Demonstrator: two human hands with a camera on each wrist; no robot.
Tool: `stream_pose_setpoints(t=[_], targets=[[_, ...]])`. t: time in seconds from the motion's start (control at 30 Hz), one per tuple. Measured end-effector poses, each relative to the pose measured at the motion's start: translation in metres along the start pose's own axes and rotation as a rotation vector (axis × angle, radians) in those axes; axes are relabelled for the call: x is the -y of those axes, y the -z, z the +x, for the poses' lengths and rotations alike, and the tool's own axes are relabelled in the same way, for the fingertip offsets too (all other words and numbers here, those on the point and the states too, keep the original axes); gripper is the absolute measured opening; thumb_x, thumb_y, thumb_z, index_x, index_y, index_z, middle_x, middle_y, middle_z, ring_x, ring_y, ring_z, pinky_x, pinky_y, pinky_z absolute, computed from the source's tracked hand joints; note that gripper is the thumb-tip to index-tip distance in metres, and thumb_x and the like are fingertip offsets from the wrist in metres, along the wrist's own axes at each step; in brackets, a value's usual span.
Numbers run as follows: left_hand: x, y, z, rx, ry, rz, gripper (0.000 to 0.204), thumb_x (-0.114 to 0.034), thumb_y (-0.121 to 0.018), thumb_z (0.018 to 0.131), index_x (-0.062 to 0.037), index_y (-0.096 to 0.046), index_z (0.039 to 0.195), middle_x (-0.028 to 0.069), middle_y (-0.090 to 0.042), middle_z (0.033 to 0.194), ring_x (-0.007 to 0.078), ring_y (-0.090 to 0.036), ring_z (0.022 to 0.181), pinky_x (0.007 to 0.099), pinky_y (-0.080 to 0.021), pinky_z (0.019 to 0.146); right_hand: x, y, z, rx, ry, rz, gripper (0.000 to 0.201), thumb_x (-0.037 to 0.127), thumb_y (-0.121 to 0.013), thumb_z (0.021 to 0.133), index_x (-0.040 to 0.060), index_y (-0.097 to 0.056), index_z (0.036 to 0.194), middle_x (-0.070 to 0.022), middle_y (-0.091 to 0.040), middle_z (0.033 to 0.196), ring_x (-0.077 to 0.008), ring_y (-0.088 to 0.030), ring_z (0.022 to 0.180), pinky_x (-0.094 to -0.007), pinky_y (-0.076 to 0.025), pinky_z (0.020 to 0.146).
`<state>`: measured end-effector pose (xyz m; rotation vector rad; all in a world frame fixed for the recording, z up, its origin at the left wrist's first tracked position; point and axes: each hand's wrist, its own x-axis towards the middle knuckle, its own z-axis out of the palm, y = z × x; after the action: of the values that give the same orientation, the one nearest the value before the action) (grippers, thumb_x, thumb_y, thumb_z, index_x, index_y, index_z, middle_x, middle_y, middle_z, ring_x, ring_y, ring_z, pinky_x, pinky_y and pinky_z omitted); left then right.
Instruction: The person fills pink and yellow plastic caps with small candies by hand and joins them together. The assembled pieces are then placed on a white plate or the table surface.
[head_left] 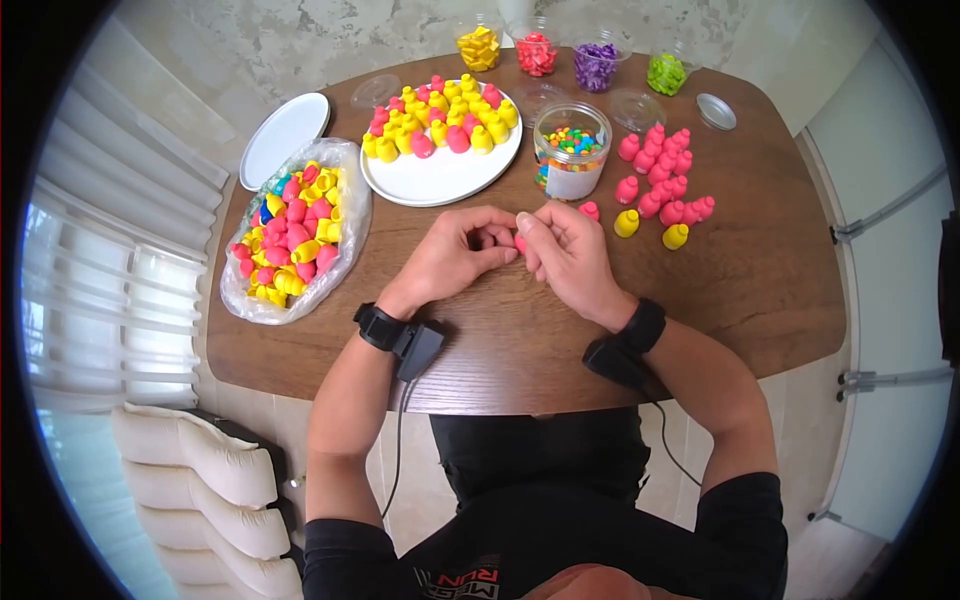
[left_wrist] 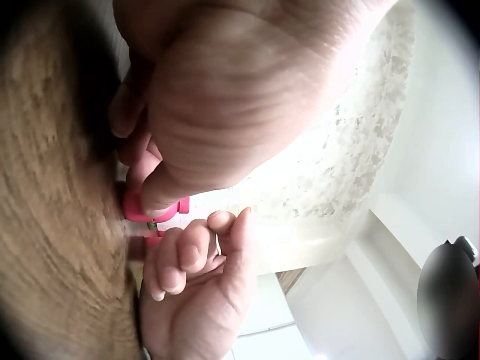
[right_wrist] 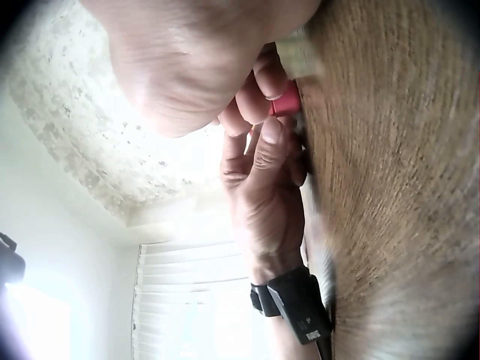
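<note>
Both hands meet over the table's middle. My left hand [head_left: 455, 258] holds a small pink bottle-shaped piece [left_wrist: 135, 206] between thumb and fingers, low over the wood. In the head view only a sliver of that pink piece [head_left: 519, 244] shows between the hands. My right hand [head_left: 572, 255] is close against it, fingers curled, thumb and index tips together; I cannot tell whether they pinch something small. A tiny green bit [left_wrist: 152, 225] shows beside the pink piece. Just beyond the right hand stand another pink piece [head_left: 589, 210] and a yellow piece [head_left: 626, 223].
Several pink pieces [head_left: 660, 165] stand at right. A clear jar [head_left: 572, 150] of colourful candies sits behind the hands. A white plate [head_left: 440, 190] carries yellow and pink pieces; a plastic bag [head_left: 345, 230] of loose pieces lies left. Cups of yellow, red, purple [head_left: 596, 68] and green bits line the back.
</note>
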<state>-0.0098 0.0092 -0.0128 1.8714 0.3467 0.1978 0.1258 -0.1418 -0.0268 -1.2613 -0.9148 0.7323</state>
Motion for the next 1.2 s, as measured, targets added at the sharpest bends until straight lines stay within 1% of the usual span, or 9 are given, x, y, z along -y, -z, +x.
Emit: stream_pose_setpoints(t=[0.13, 0.37, 0.47, 0.6, 0.8, 0.83, 0.97, 1.07, 1.2], targets=[[-0.008, -0.001, -0.002, 0.056, 0.022, -0.069, 0.032, 0.003, -0.067, 0.097, 0.0009, -0.065, 0.129, 0.0019, -0.07, 0.105, 0.0058, -0.062, 0.09, 0.0226, -0.052, 0.076, 0.0, -0.004, -0.006, -0.004, 0.212, -0.156, 0.021, 0.015, -0.068, 0.102, 0.0, -0.065, 0.087, -0.0025, -0.062, 0.064, -0.0059, -0.055, 0.057, -0.0269, -0.042, 0.05], [0.002, 0.0, 0.001, 0.112, 0.028, -0.348, 0.035, 0.005, -0.053, 0.102, 0.004, -0.057, 0.137, 0.0108, -0.072, 0.119, 0.0152, -0.068, 0.107, 0.0301, -0.055, 0.094, 0.0, -0.009, -0.008, 0.15, 0.229, -0.175, 0.02, 0.016, -0.069, 0.101, -0.0006, -0.065, 0.091, -0.0056, -0.059, 0.063, -0.009, -0.054, 0.056, -0.0299, -0.043, 0.052], [0.006, 0.001, 0.003, 0.0, 0.029, -0.328, 0.031, -0.002, -0.051, 0.106, 0.0017, -0.056, 0.137, 0.0092, -0.073, 0.114, 0.0126, -0.067, 0.099, 0.0262, -0.056, 0.08, -0.003, -0.008, -0.005, 0.145, 0.136, -0.149, 0.02, 0.017, -0.069, 0.101, -0.0017, -0.065, 0.095, -0.0057, -0.063, 0.069, -0.0108, -0.058, 0.059, -0.0295, -0.045, 0.054], [0.01, 0.008, 0.005, -0.16, 0.014, -0.31, 0.024, -0.006, -0.058, 0.105, 0.0012, -0.063, 0.127, 0.0071, -0.073, 0.107, 0.01, -0.066, 0.089, 0.0239, -0.055, 0.073, 0.003, -0.007, -0.003, 0.108, 0.132, -0.175, 0.023, 0.019, -0.069, 0.101, -0.0033, -0.064, 0.105, -0.008, -0.069, 0.085, -0.0153, -0.068, 0.073, -0.0304, -0.052, 0.065], [0.001, 0.015, 0.003, -0.366, -0.024, -0.253, 0.016, -0.01, -0.064, 0.103, -0.0006, -0.069, 0.116, 0.0042, -0.073, 0.094, 0.0079, -0.064, 0.077, 0.023, -0.052, 0.064, -0.015, -0.008, 0.0, -0.112, 0.188, -0.251, 0.033, 0.02, -0.07, 0.101, -0.0015, -0.059, 0.122, -0.0158, -0.065, 0.12, -0.0224, -0.065, 0.112, -0.0335, -0.056, 0.079], [0.0, 0.015, 0.002, -0.393, -0.029, -0.249, 0.016, -0.009, -0.065, 0.103, -0.0006, -0.07, 0.115, 0.0042, -0.073, 0.093, 0.0079, -0.064, 0.076, 0.023, -0.052, 0.064, -0.018, -0.006, 0.0, -0.1, 0.144, -0.201, 0.039, 0.021, -0.07, 0.1, -0.0018, -0.055, 0.128, -0.0188, -0.06, 0.13, -0.0266, -0.061, 0.12, -0.0367, -0.054, 0.089], [-0.003, 0.02, 0.001, -0.469, -0.039, -0.239, 0.015, -0.009, -0.065, 0.102, -0.0003, -0.07, 0.113, 0.0044, -0.072, 0.09, 0.0078, -0.063, 0.075, 0.0229, -0.051, 0.063, -0.027, -0.005, 0.004, -0.212, 0.232, -0.3, 0.05, 0.023, -0.071, 0.098, -0.004, -0.05, 0.135, -0.0206, -0.057, 0.136, -0.033, -0.055, 0.129, -0.0426, -0.043, 0.109], [-0.001, 0.022, 0.001, -0.492, -0.046, -0.23, 0.014, -0.008, -0.065, 0.102, 0.0, -0.071, 0.112, 0.0048, -0.071, 0.089, 0.008, -0.063, 0.074, 0.0228, -0.051, 0.063, -0.022, -0.004, 0.004, -0.181, 0.235, -0.339, 0.049, 0.022, -0.07, 0.099, -0.0048, -0.05, 0.134, -0.0215, -0.057, 0.137, -0.0335, -0.054, 0.13, -0.0424, -0.041, 0.111], [-0.002, 0.023, 0.002, -0.516, -0.071, -0.215, 0.014, -0.008, -0.066, 0.101, 0.0, -0.071, 0.11, 0.0032, -0.071, 0.088, 0.0061, -0.062, 0.072, 0.0213, -0.049, 0.059, -0.024, -0.004, 0.007, -0.126, 0.195, -0.288, 0.034, 0.022, -0.069, 0.099, -0.0031, -0.06, 0.121, -0.018, -0.067, 0.118, -0.0271, -0.065, 0.111, -0.0388, -0.051, 0.093]])
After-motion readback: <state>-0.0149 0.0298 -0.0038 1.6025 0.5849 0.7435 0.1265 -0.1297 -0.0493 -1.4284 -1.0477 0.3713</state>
